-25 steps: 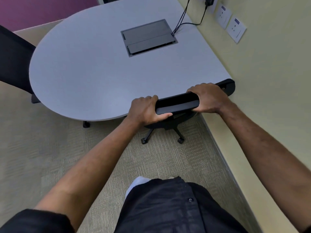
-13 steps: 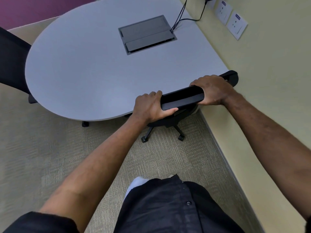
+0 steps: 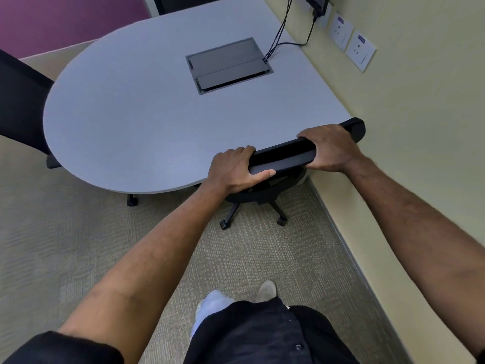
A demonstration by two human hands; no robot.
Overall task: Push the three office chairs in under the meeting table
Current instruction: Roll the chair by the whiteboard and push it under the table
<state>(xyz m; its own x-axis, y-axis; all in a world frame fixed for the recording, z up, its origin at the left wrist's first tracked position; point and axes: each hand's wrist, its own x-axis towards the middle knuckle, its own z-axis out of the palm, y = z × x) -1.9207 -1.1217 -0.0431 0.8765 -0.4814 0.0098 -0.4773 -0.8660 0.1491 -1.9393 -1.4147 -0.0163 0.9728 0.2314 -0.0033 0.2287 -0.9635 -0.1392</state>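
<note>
While two hands (image 3: 283,158) grip, two chairs (image 3: 282,156) visible

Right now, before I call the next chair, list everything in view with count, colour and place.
meeting table: 1, pale grey, centre, against the right wall
cable box: 1, dark grey, set in the tabletop
cables: several, black, from the box up the wall
wall sockets: 2, white, right wall
near chair: 1, black, at the table's near edge by the wall, base partly under
left chair: 1, black, at the table's left end
carpet: beige
shoes: 2, pale, bottom centre
left hand: gripping the near chair's back top
right hand: gripping the same top
</note>
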